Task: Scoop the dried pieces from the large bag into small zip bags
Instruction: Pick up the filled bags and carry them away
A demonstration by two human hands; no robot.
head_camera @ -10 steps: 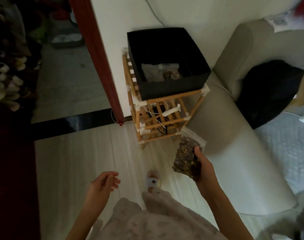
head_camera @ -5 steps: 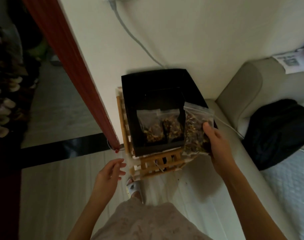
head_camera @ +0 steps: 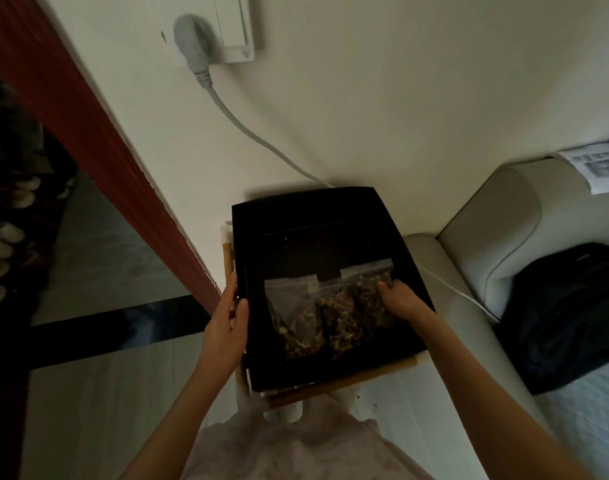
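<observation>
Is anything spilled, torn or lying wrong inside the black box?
Nothing stands out. Three filled zip bags lie side by side in the black box, overlapping, with no loose pieces visible. The right hand rests on the rightmost bag; the left hand grips the box's left wall.

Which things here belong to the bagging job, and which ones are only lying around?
Belong to the job:
- black box
- filled zip bags inside it
- newest zip bag, under the right hand
- left hand, on the box edge

Lying about:
- wooden rack
- wall plug
- sofa
- black bag
- papers
</observation>
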